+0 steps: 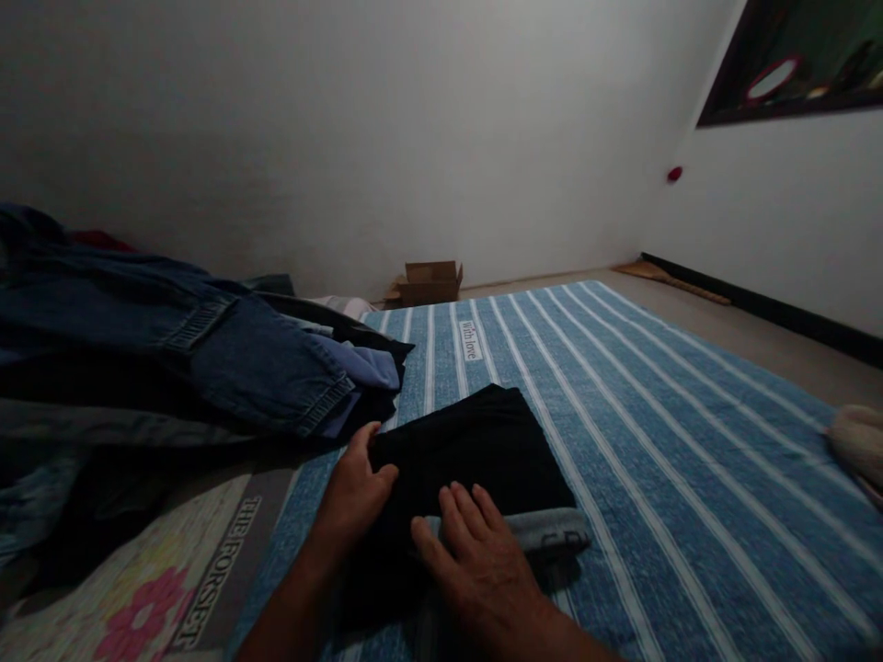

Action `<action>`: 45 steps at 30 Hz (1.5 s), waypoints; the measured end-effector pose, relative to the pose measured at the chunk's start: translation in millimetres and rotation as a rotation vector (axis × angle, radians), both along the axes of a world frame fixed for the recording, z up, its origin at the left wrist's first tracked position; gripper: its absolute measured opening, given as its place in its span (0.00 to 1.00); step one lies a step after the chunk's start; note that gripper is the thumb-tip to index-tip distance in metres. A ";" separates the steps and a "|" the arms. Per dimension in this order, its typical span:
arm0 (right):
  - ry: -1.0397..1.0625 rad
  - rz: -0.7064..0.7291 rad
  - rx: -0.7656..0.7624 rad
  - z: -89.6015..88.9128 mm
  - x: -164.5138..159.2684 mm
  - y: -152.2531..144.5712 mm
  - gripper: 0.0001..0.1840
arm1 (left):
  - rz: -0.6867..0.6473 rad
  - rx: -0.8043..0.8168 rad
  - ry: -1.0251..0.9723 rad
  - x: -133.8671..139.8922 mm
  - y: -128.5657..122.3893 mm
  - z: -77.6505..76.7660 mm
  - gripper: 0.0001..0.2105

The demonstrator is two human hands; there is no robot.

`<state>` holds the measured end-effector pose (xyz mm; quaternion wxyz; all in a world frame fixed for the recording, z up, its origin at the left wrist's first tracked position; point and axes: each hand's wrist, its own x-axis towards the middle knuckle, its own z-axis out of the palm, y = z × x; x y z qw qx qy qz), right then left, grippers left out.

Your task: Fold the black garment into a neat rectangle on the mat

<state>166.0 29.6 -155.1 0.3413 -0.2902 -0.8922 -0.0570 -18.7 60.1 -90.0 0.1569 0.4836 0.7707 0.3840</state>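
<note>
We see our left hand [355, 492] gripping the left edge of a black folded cloth garment [475, 450], with the thumb on top and the fingers curled around the fabric. Our right hand [483, 565] lies flat and open on the near part of the same garment, the fingers spread a little and pressing it down. The garment lies on the blue mattress cover with white stripes [655, 441], just in front of us, and a grey hem or waistband [552, 529] shows at its near edge, at about 3 o'clock from the right hand.

As we judge it, the garment is already folded into a compact rectangle, so its folding seems almost done; only the smoothing or the last fold is left. At 10 o'clock from the hands there is a loose pile of denim and dark clothes [172, 359], which looks not yet folded, so most of the work appears to remain. Far away at 12 o'clock a small brown cardboard box [431, 281] stands on the floor by the white wall.
</note>
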 end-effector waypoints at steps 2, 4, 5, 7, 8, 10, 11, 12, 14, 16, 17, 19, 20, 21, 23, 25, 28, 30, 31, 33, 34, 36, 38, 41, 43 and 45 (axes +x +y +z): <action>0.008 -0.001 0.008 0.9 -1.1 -0.6 0.18 | -0.051 0.099 0.229 9.2 0.3 5.6 0.20; 0.013 -0.004 0.002 1.5 -2.0 -1.3 0.19 | -0.167 0.144 0.350 19.8 0.8 5.4 0.17; 0.015 0.001 -0.003 1.9 -2.0 -1.6 0.19 | -0.232 0.140 0.381 24.4 1.2 2.7 0.16; 0.044 0.018 -0.003 3.0 0.4 -1.8 0.19 | -0.347 0.097 0.440 30.3 2.2 -6.9 0.16; 0.072 0.028 0.008 3.6 3.3 -1.5 0.19 | -0.387 0.071 0.477 31.5 2.7 -12.7 0.16; 0.140 0.014 0.040 3.8 14.1 -0.2 0.19 | -0.429 0.032 0.547 30.9 2.9 -22.9 0.16; 0.180 -0.019 0.060 3.2 22.2 0.7 0.19 | -0.436 0.023 0.570 29.9 2.6 -26.4 0.16; 0.211 -0.064 0.075 1.9 31.9 1.6 0.18 | -0.436 0.017 0.583 28.9 2.0 -28.5 0.16; 0.236 -0.156 0.085 -2.5 54.7 3.0 0.16 | -0.435 0.012 0.586 27.5 0.7 -29.2 0.16; 0.195 -0.205 0.058 -7.9 77.7 3.3 0.14 | -0.438 0.006 0.586 27.4 -0.5 -27.6 0.16; 0.175 -0.217 0.046 -10.4 87.6 3.1 0.14 | -0.442 0.004 0.591 27.6 -0.9 -26.9 0.16; 0.154 -0.213 0.029 -14.2 101.7 2.4 0.12 | -0.444 0.008 0.611 27.6 -1.4 -27.0 0.16; 0.155 -0.200 0.019 -15.3 105.6 2.0 0.12 | -0.444 0.014 0.625 27.3 -1.5 -27.8 0.16; 0.159 -0.182 0.006 -16.0 107.7 1.9 0.12 | -0.445 0.021 0.640 26.7 -1.8 -28.9 0.16; 0.170 -0.144 -0.026 -16.1 108.4 2.8 0.11 | -0.452 0.038 0.667 25.1 -2.5 -31.4 0.17; 0.172 -0.104 -0.056 -14.9 108.3 5.6 0.12 | -0.463 0.052 0.689 23.3 -3.7 -33.0 0.18; 0.162 -0.060 -0.096 -12.1 111.7 12.0 0.12 | -0.464 0.066 0.710 22.2 -5.1 -33.2 0.18; 0.156 -0.068 -0.122 -10.6 115.9 15.7 0.12 | -0.459 0.073 0.714 22.2 -5.3 -32.8 0.17; 0.149 -0.080 -0.130 -10.2 117.8 16.8 0.12 | -0.458 0.073 0.714 22.2 -5.2 -32.9 0.17; 0.124 -0.096 -0.141 -10.2 120.7 17.4 0.13 | -0.460 0.070 0.716 21.7 -5.0 -33.7 0.16; 0.111 -0.096 -0.143 -10.4 121.4 17.0 0.13 | -0.464 0.066 0.719 21.2 -5.1 -34.1 0.16; 0.096 -0.087 -0.142 -10.8 121.8 15.8 0.12 | -0.466 0.060 0.734 20.7 -5.5 -33.4 0.15; 0.090 -0.079 -0.129 -10.5 121.5 14.9 0.12 | -0.459 0.070 0.765 23.2 -5.9 -28.2 0.14; 0.068 -0.080 -0.104 -9.3 120.4 14.9 0.13 | -0.509 0.137 0.807 38.8 -3.3 -9.9 0.13; 0.057 -0.083 -0.096 -9.4 119.0 15.0 0.13 | -0.634 0.208 0.795 57.2 2.3 4.6 0.13; 0.071 -0.079 -0.100 -10.8 116.8 14.9 0.14 | -0.829 0.261 0.751 77.5 10.4 13.9 0.12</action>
